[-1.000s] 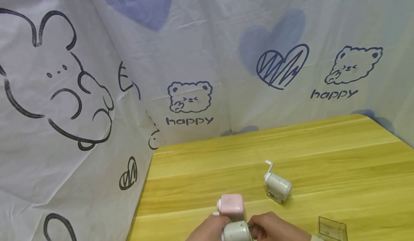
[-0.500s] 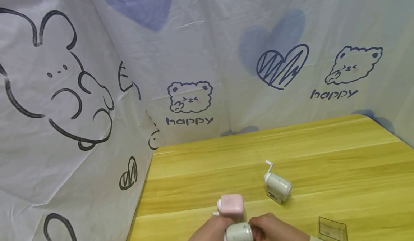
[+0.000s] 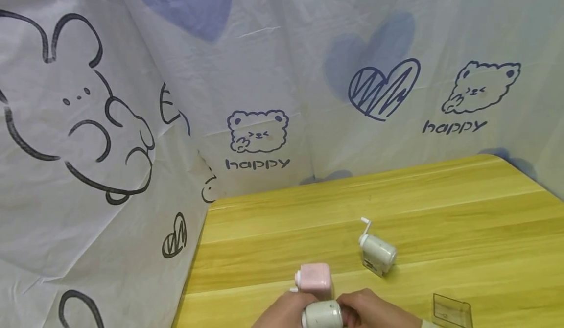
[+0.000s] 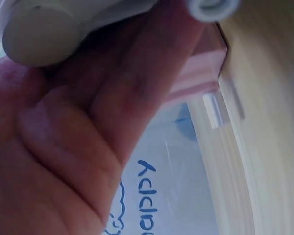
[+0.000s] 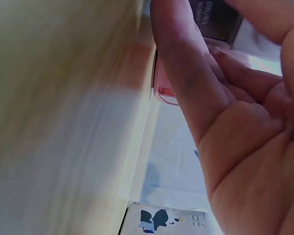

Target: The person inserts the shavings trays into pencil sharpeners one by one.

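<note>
My left hand (image 3: 285, 311) holds a white crank pencil sharpener (image 3: 323, 315) at the table's near edge; its lower part falls outside the head view. The left wrist view shows its round white end (image 4: 39, 36) above my palm. My right hand (image 3: 373, 310) is at the other end of this sharpener, fingers curled. In the right wrist view, finger and thumb lie on either side of its dark lettered panel (image 5: 215, 19); the exact contact is hidden. Just behind the hands a pink crank pencil sharpener (image 3: 315, 276) stands on the table.
Another white crank sharpener (image 3: 379, 253), with a dark print on its front, stands farther back to the right. A clear smoky tray (image 3: 452, 311) lies right of my right hand. A printed white sheet (image 3: 308, 73) hangs behind the wooden table (image 3: 264, 235).
Hands and held sharpener have shifted only slightly. My right fingers now cover the dark edge at the sharpener's end that showed a second ago. The other things stay where they were.
</note>
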Tool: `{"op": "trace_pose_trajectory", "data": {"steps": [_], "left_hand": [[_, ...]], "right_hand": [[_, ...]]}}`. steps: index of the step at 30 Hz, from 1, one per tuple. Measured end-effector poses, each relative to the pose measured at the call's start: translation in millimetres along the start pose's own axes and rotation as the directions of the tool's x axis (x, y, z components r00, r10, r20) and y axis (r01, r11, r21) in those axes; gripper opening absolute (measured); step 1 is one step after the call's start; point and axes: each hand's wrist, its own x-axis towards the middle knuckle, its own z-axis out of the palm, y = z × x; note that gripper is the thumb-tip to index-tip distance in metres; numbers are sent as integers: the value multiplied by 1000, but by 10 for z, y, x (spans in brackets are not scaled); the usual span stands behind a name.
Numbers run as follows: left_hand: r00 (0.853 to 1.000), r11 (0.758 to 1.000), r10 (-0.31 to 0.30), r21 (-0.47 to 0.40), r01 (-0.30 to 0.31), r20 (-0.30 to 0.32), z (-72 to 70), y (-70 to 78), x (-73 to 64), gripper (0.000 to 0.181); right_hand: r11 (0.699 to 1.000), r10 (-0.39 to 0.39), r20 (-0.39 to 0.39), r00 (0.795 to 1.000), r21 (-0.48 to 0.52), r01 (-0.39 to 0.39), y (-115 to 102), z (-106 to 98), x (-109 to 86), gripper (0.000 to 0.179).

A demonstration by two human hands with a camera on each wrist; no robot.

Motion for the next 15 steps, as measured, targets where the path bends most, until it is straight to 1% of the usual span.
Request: {"op": "trace_pose_trajectory", "data": {"steps": [1,2,3,4,5,6,7,8,9,10,11,12,13,14,15], "left_hand": [[1000,1000,-6,-21,6,2,-10,-2,-9,17],[1000,999,-17,-38,17,5,-24,2,-15,18],[1000,998,-24,-60,24,7,-39,7,-21,19],[999,994,-36,-105,37,12,-64,18,-34,22],[999,989,-47,-143,48,10,-91,28,-51,25],[999,984,-45,-170,45,1,-122,39,-69,30],[999,978,-48,-204,45,-13,-152,57,-83,34],[998,973,-43,-227,33,-40,-178,73,-97,38],[996,972,-25,-235,4,-86,-197,87,-112,42],[989,973,-3,-227,-31,-149,-211,97,-126,45],[973,977,24,-199,-71,-230,-220,103,-135,47],[946,981,50,-162,-107,-320,-224,104,-138,49],[908,985,70,-115,-128,-414,-221,104,-136,50],[856,989,87,-58,-135,-510,-216,100,-131,52],[795,992,104,3,-128,-597,-211,92,-122,53]], "right_hand": [[995,46,-2,999,86,-46,-10,13,0,5],[974,112,0,994,196,-110,-20,26,2,10],[940,178,0,984,297,-170,-30,43,6,15],[896,241,-2,971,384,-222,-43,59,10,20],[859,287,-5,958,443,-255,-55,69,12,25],[812,353,-6,936,500,-303,-66,81,19,30],[801,375,-2,927,504,-323,-68,84,25,33],[787,400,0,917,512,-344,-69,85,29,35],[794,406,-2,914,495,-352,-64,86,32,37],[800,406,2,914,483,-356,-59,81,28,39],[805,404,4,915,473,-358,-56,78,27,40],[816,391,9,920,459,-351,-50,73,24,40],[842,353,14,935,431,-325,-41,64,15,40],[873,304,21,952,393,-288,-31,53,5,38],[909,247,27,969,339,-241,-20,42,-1,36]]}}
